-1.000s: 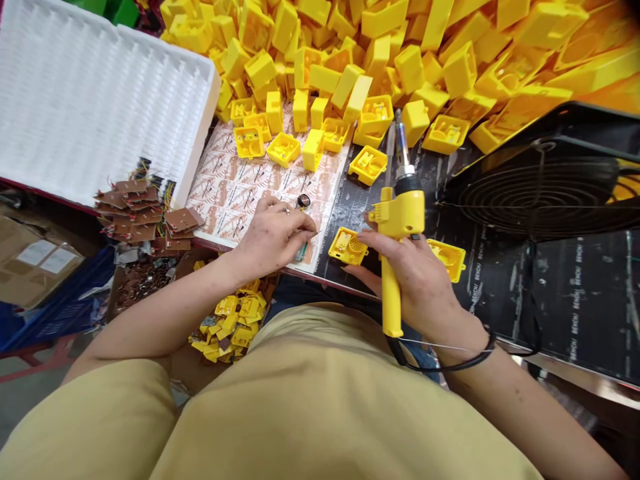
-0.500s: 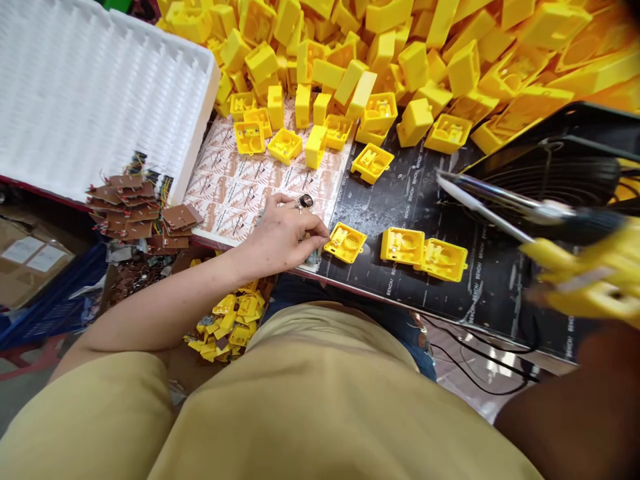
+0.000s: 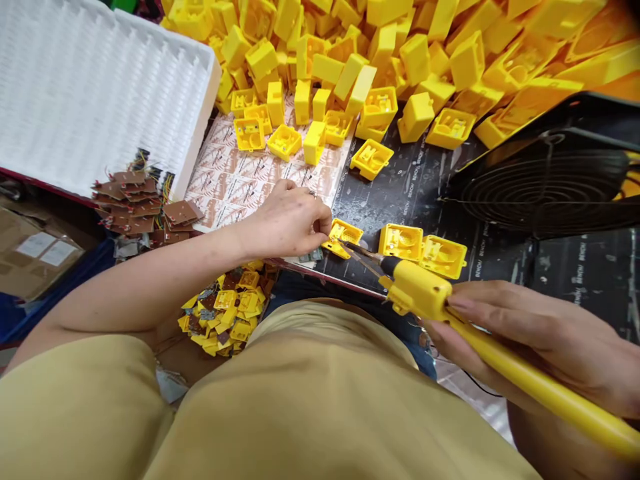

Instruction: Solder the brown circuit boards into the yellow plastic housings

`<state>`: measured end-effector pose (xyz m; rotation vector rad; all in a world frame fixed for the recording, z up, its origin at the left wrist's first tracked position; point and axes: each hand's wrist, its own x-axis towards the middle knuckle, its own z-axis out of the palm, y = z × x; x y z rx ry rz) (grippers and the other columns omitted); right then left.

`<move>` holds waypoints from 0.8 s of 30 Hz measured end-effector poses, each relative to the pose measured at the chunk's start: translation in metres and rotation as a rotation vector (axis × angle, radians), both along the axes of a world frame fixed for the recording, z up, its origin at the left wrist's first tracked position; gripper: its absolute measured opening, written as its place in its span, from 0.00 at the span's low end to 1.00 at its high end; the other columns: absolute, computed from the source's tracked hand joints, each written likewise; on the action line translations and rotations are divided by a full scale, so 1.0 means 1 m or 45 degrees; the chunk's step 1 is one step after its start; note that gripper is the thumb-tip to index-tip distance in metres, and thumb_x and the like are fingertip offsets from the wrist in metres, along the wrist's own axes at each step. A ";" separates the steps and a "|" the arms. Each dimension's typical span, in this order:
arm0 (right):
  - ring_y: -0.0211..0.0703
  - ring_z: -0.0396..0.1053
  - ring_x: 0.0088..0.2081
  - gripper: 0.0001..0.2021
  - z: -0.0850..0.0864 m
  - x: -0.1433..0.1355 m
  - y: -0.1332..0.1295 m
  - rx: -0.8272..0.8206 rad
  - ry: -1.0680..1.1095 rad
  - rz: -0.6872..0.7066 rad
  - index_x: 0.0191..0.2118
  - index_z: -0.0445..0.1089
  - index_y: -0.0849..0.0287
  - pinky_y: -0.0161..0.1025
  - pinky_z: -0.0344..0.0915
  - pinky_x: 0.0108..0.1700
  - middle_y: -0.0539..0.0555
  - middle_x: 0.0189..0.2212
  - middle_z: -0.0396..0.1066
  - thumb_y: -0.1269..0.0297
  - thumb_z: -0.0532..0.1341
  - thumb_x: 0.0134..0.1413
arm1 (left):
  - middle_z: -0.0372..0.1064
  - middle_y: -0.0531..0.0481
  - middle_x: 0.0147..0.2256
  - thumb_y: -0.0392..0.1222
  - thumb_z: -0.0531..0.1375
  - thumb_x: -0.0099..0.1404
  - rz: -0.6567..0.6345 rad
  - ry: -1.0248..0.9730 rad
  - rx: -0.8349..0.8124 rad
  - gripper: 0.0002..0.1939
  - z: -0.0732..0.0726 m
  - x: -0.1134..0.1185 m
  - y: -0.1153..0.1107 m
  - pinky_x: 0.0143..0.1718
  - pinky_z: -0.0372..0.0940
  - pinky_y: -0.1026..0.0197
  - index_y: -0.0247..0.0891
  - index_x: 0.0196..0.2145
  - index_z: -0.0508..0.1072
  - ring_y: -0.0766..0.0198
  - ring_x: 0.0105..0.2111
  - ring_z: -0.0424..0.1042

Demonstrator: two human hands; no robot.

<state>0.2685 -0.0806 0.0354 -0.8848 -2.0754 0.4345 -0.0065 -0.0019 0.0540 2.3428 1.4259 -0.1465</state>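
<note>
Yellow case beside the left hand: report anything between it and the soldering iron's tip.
Nothing visible stands between them: the soldering iron in the right hand reaches over the yellow case; the left hand is at its left edge.

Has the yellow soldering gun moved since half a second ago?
Yes: the soldering gun has swung left, away from the black fan.

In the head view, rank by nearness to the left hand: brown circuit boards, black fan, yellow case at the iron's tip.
1. Yellow case, beside the left hand.
2. Brown circuit boards, to its left.
3. Black fan, far right.
</note>
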 end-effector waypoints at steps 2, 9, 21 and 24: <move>0.35 0.73 0.28 0.03 0.003 -0.004 0.003 -0.029 -0.045 0.074 0.39 0.70 0.53 0.32 0.73 0.31 0.48 0.28 0.72 0.67 0.64 0.61 | 0.78 0.51 0.33 0.38 0.59 0.62 -0.051 0.055 0.032 0.08 0.003 0.002 0.002 0.51 0.54 0.49 0.39 0.30 0.78 0.59 0.39 0.70; 0.35 0.73 0.33 0.09 0.014 -0.010 0.010 0.118 -0.209 0.242 0.38 0.70 0.60 0.34 0.73 0.37 0.50 0.31 0.73 0.75 0.69 0.54 | 0.74 0.50 0.28 0.35 0.58 0.60 -0.186 0.104 0.125 0.09 0.005 0.008 0.005 0.51 0.55 0.49 0.38 0.26 0.77 0.57 0.40 0.69; 0.36 0.75 0.32 0.15 0.021 0.018 0.019 0.173 -0.296 0.202 0.40 0.71 0.55 0.33 0.74 0.34 0.50 0.32 0.76 0.69 0.74 0.47 | 0.65 0.52 0.21 0.33 0.62 0.53 -0.110 -0.076 0.076 0.07 0.001 0.010 0.009 0.56 0.55 0.44 0.39 0.19 0.72 0.53 0.41 0.69; 0.36 0.75 0.32 0.11 0.019 0.008 0.009 0.048 -0.247 0.035 0.38 0.70 0.54 0.35 0.75 0.38 0.49 0.30 0.75 0.70 0.71 0.52 | 0.66 0.51 0.23 0.33 0.61 0.54 -0.127 -0.012 0.069 0.06 0.005 0.013 0.009 0.54 0.58 0.45 0.39 0.20 0.72 0.52 0.42 0.70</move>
